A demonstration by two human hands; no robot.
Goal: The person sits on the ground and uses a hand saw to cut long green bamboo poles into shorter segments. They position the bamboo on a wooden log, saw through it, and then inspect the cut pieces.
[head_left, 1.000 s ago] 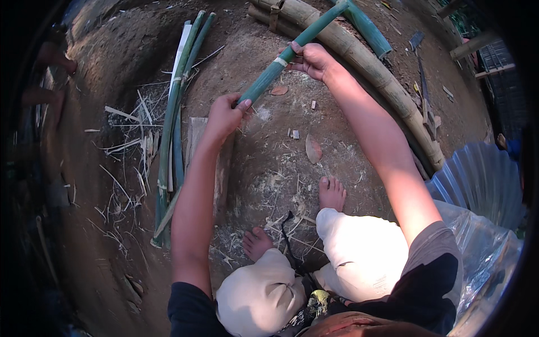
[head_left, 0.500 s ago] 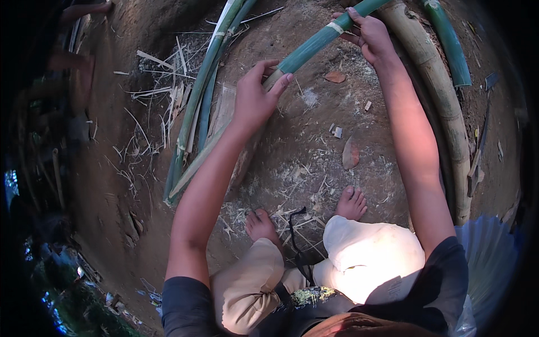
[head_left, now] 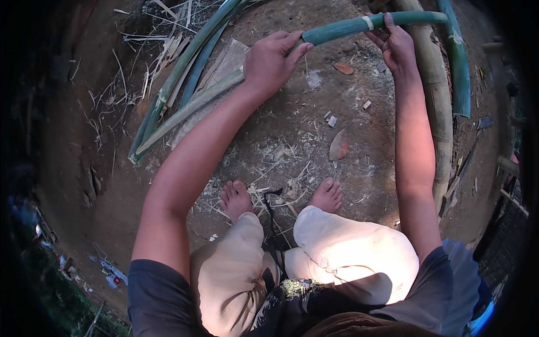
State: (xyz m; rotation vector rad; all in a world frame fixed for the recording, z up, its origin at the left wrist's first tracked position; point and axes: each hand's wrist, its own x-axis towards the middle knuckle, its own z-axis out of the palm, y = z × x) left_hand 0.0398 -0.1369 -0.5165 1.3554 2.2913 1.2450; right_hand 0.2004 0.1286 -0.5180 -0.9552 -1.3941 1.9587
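Observation:
A green bamboo length [head_left: 337,30] with a pale ring at its joint slants across the top of the view. My left hand [head_left: 272,63] is closed round its left end, thumb stretched along it. From under that hand a pale split bamboo strip [head_left: 193,106] runs down to the lower left; the grip hides whether the two are one piece. Farther right, my right hand [head_left: 398,48] holds the green bamboo beside the ring, with the thumb over it and the fingers beneath.
Green bamboo strips [head_left: 182,67] lie at the left, near a flat board [head_left: 227,59] and pale shavings [head_left: 163,50]. On the right are a thick tan bamboo pole [head_left: 439,106], another green bamboo piece [head_left: 459,73] and a dark long-bladed tool [head_left: 469,154]. Dry leaves [head_left: 339,145] dot the dirt.
Both hands and the green bamboo have shifted right in view, and its right end now shows over the tan pole. The bamboo lies flatter. The whole view has also shifted.

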